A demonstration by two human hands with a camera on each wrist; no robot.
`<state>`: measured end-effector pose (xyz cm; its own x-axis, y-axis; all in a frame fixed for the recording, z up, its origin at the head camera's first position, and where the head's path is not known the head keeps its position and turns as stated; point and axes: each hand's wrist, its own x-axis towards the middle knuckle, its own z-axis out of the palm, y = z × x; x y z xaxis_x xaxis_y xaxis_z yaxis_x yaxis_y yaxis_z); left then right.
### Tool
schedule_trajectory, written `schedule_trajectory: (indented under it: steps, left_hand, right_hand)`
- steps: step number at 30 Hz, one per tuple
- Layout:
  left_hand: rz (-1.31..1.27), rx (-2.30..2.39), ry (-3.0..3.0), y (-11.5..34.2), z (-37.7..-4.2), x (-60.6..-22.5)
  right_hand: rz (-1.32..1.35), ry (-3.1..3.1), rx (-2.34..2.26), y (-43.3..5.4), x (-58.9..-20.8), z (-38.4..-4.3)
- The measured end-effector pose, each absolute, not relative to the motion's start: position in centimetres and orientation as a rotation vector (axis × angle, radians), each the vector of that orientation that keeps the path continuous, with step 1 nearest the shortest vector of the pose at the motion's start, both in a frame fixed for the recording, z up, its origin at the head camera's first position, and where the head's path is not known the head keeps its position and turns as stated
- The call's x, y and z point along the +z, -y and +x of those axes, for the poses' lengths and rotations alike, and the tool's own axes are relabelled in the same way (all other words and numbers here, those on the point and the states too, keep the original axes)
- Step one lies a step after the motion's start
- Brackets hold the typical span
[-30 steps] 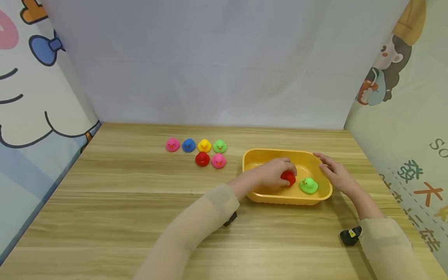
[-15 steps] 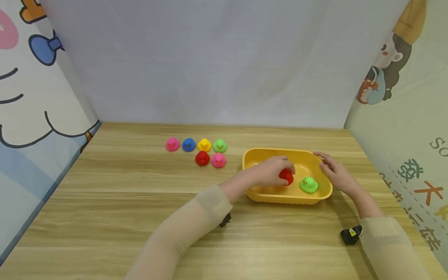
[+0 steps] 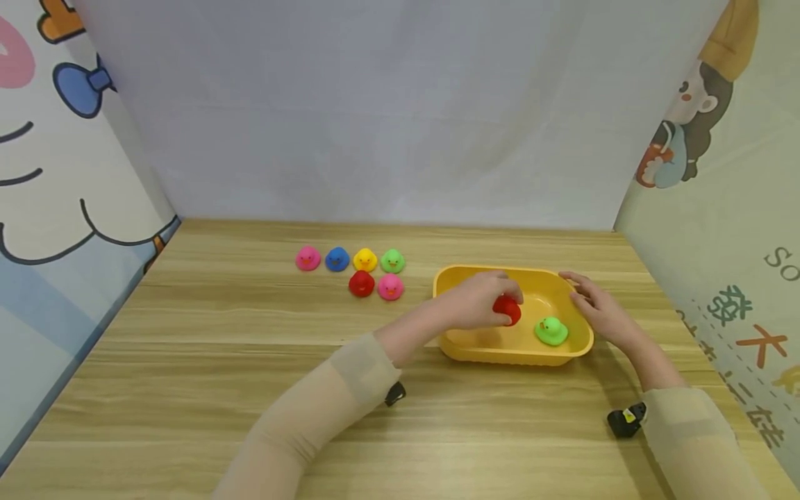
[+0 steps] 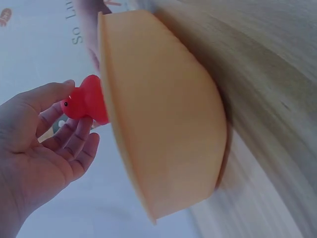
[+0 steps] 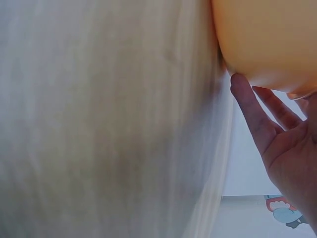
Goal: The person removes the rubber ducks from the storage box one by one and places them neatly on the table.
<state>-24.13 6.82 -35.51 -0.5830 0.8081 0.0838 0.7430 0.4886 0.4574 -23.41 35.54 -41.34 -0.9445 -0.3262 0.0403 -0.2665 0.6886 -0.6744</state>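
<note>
My left hand (image 3: pixel 480 303) pinches a red rubber duck (image 3: pixel 507 310) between thumb and fingertips, over the yellow plastic basin (image 3: pixel 519 355). In the left wrist view the red duck (image 4: pixel 89 101) is level with the basin's rim, partly behind its wall (image 4: pixel 163 109). A green rubber duck (image 3: pixel 551 332) sits inside the basin, to the right of that hand. At the basin's right end my right hand (image 3: pixel 596 309) rests against the rim. The right wrist view shows its extended fingers (image 5: pixel 250 106) touching the basin's outer wall (image 5: pixel 267 39).
Left of the basin, several rubber ducks stand on the wooden table (image 3: pixel 219 333). The back row has a pink (image 3: pixel 307 259), a blue (image 3: pixel 337 260), a yellow (image 3: pixel 365 260) and a green one (image 3: pixel 392 262). In front are a red (image 3: pixel 361 284) and a pink one (image 3: pixel 390 287).
My left hand has lifted the red duck from low in the basin and shifted slightly left with it. The right hand, the basin and the other ducks have stayed put.
</note>
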Motion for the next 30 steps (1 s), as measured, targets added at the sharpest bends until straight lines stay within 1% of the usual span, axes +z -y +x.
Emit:
schedule_trajectory:
  steps: [13,30]
  left_hand:
    - [1.376,0.833,-2.587,-4.6,-23.2,-32.6]
    - [1.342,0.883,-2.622,-1.2,-21.9,-30.2]
  right_hand:
    - [-0.513,-2.832,-1.066,-35.5,-41.2,-23.2]
    - [-0.497,-2.822,-1.070,-35.4,-41.0,-23.1]
